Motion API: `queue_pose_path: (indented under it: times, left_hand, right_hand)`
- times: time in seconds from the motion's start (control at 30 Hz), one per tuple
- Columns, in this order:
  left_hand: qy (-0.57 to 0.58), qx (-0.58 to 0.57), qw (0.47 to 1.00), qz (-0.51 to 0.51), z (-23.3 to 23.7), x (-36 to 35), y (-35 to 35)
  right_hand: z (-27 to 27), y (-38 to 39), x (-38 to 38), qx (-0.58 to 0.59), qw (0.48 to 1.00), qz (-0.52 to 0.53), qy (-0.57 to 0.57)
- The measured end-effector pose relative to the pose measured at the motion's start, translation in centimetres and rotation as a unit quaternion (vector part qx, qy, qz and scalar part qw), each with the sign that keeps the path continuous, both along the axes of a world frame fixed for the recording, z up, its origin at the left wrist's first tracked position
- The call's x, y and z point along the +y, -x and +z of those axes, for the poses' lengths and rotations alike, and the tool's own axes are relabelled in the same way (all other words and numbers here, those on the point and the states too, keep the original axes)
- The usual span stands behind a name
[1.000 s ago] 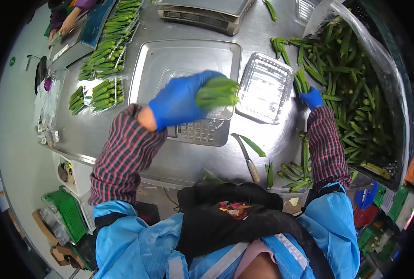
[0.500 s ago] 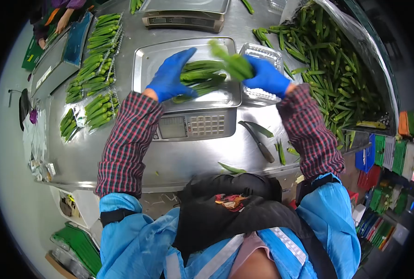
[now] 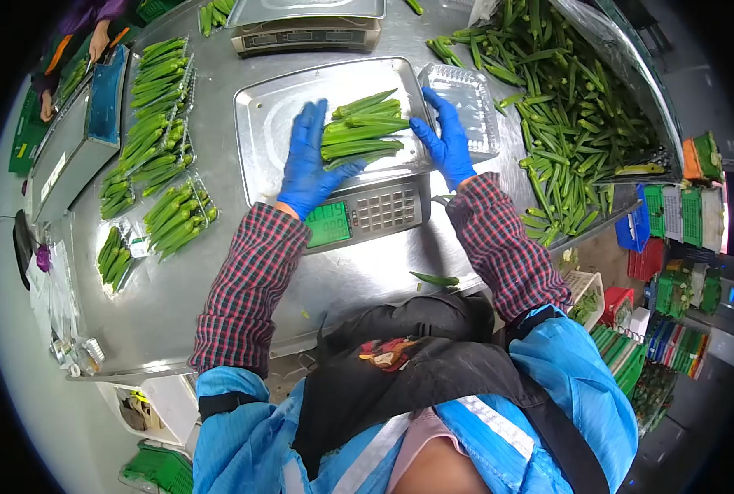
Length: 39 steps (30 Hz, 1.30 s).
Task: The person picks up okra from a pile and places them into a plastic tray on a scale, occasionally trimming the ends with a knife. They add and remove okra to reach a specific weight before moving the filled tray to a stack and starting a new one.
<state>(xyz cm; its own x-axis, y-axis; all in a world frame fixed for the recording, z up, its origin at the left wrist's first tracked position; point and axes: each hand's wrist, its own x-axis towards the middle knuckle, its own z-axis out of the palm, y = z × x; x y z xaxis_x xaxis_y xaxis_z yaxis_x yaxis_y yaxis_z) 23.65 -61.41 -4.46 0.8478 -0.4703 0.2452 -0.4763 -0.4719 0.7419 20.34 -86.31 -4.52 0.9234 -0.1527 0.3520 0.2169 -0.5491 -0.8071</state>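
Note:
A bundle of okra (image 3: 363, 128) lies on the metal scale tray (image 3: 260, 103). My left hand (image 3: 309, 160), in a blue glove, touches the left ends of the bundle with its fingers apart. My right hand (image 3: 447, 142), also gloved in blue, is at the right ends, its fingers spread and nothing held in them. Below the tray, the scale's display (image 3: 329, 224) glows green. Right of the tray is a clear plastic container (image 3: 466, 103), partly behind my right hand.
Packed okra (image 3: 157, 107) lines the left, beside a box-shaped device (image 3: 74, 156). A large okra pile (image 3: 577, 123) fills the right. Another scale (image 3: 305, 34) stands at the back. A loose okra (image 3: 434, 280) lies near the front edge. A person's hands (image 3: 99, 39) show at upper left.
My right hand has let go of the okra it held, now on the tray. The scale display has lit up green. The view has shifted and turned slightly.

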Motion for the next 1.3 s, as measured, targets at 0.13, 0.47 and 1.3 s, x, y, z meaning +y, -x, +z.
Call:
queue_pose_path:
  times: [0.13, 0.47, 1.3]
  left_hand:
    - [-0.164, -0.044, 0.985, 0.01, 1.0, -1.5, 2.5]
    - [-0.029, -0.1, 0.994, -0.039, 3.0, -2.3, 0.6]
    - [0.068, -0.08, 0.993, 0.061, 3.6, 2.6, 2.5]
  right_hand:
    - [-1.2, 0.0, 0.5, 0.02, 0.999, 0.032, 0.039]
    - [2.5, 0.7, -0.8, 0.141, 0.97, 0.088, -0.178]
    - [3.3, -4.1, -4.0, 0.124, 0.975, 0.045, -0.178]
